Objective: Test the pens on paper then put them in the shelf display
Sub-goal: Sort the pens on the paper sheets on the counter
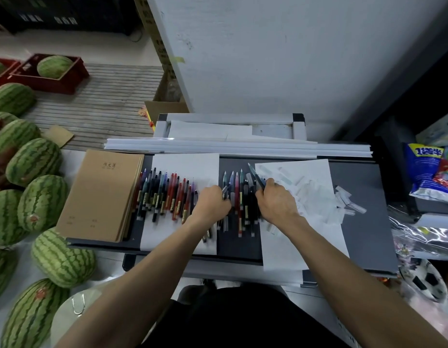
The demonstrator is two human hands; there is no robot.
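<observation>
Gripping a teal pen [256, 179], the right hand [278, 205] could smear fresh ink across the paper [314, 177]; the left hand [212, 203], pinching a second pen [225, 189], may scatter the row of pens [167, 192].

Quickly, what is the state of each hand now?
Left hand: grips a grey pen.
Right hand: grips a teal pen.
</observation>
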